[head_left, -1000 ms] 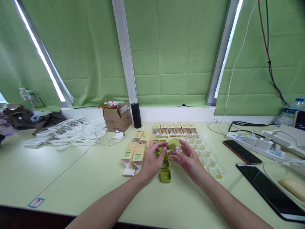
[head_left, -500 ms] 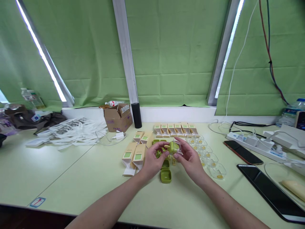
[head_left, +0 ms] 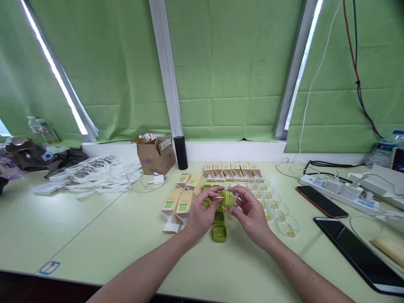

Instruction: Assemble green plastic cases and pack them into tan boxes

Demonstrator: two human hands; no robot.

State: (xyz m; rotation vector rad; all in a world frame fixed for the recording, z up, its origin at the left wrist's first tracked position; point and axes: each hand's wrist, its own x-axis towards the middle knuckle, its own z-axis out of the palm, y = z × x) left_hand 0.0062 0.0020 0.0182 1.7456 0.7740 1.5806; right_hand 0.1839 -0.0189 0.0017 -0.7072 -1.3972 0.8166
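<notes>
Left of the small rounded green plastic case (head_left: 227, 198): two cream cardboard cartons with green labels (head_left: 177, 206) lying on the pale green table (head_left: 94, 235). The case is held above the table, left hand (head_left: 202, 212) pinching its left end, right hand (head_left: 249, 212) closed round its right end with a clear plastic piece against it. Below it a green square plastic case (head_left: 219, 232); to its right, clear plastic trays with yellow dots (head_left: 277, 210).

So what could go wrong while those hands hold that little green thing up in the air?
The small green case is pinched between the left hand and the right hand above other green cases, so a slip might drop it onto them. The forearms might also nudge the clear trays or the upright cartons.
</notes>
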